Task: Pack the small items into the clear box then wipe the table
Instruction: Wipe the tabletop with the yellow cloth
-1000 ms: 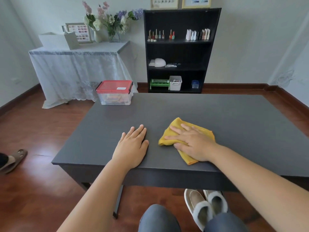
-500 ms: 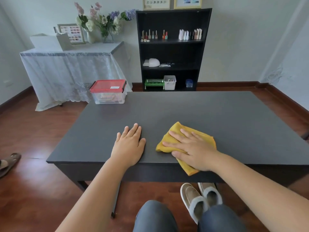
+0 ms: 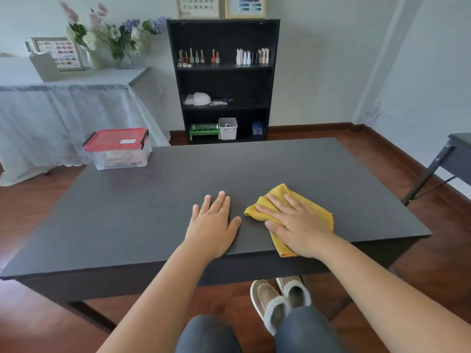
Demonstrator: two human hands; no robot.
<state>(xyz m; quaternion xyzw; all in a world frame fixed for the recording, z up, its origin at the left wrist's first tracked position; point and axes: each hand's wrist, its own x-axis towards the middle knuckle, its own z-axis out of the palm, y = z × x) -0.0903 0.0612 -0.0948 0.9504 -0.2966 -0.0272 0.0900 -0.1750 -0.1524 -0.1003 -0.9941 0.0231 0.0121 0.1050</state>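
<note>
My right hand [image 3: 297, 225] presses flat on a yellow cloth [image 3: 279, 196] near the front edge of the dark grey table [image 3: 153, 212]. A corner of the cloth hangs over that edge. My left hand [image 3: 212, 225] lies flat on the bare tabletop just left of the cloth, fingers spread, holding nothing. The clear box [image 3: 119, 155] with its red lid shut stands at the table's far left corner, with small items dimly visible inside.
A black shelf unit [image 3: 224, 80] with small bottles and bins stands against the back wall. A cloth-draped side table [image 3: 63, 108] with flowers is at the left. Another table's corner [image 3: 456, 151] shows at the right. My slippered feet [image 3: 277, 299] are under the table.
My right hand and the cloth have slid a little to the right along the front edge. The view has turned to the right. My left hand stays flat on the table.
</note>
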